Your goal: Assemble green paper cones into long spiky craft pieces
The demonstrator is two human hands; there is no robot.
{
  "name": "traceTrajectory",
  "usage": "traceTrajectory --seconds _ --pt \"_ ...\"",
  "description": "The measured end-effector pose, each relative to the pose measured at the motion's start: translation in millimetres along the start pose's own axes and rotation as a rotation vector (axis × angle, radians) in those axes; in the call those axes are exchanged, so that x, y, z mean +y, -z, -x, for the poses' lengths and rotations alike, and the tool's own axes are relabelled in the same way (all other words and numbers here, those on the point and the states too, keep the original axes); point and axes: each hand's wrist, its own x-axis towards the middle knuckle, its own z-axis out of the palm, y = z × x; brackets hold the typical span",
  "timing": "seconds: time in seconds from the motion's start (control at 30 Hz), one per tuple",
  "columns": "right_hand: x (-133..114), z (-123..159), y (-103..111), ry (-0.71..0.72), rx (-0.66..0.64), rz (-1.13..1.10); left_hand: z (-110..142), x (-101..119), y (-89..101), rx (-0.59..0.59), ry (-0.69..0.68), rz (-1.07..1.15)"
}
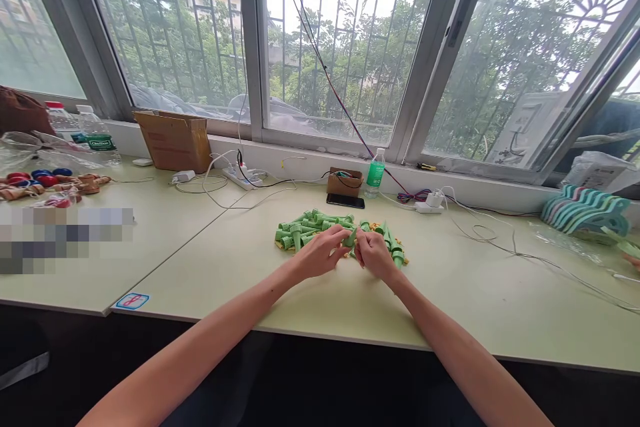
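Observation:
My left hand (325, 251) and my right hand (373, 253) meet above the table (320, 310). Between their fingertips they hold a small green plastic piece (351, 238), pinched from both sides. Its exact kind is hard to make out. Behind and left of my hands lies a pile of green tube-shaped plastic pieces (296, 233) with wide collared ends. More green pieces (397, 255) lie by my right hand, with small yellow bits (406, 260) among them. My fingers hide part of the held piece.
A black phone (345, 201), a small cardboard box (345, 181) and a green-labelled bottle (375, 173) stand behind the pile. Cables and a power strip (244, 177) run along the back. Light-blue hangers (583, 210) lie at right; a large cardboard box (174, 140) stands at left.

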Motion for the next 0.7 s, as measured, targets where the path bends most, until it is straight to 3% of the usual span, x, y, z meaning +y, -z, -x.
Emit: traceTrajectory --seconds 0.27,0.7 --pt "3.7 -2.5 -5.0 -0.062 0.026 -0.189 -2.6 -0.3 -3.3 0.076 0.045 0.014" --pt "3.3 -3.8 -6.8 0.017 0.060 -0.176 -7.7 -3.4 -5.4 0.239 0.233 0.123"
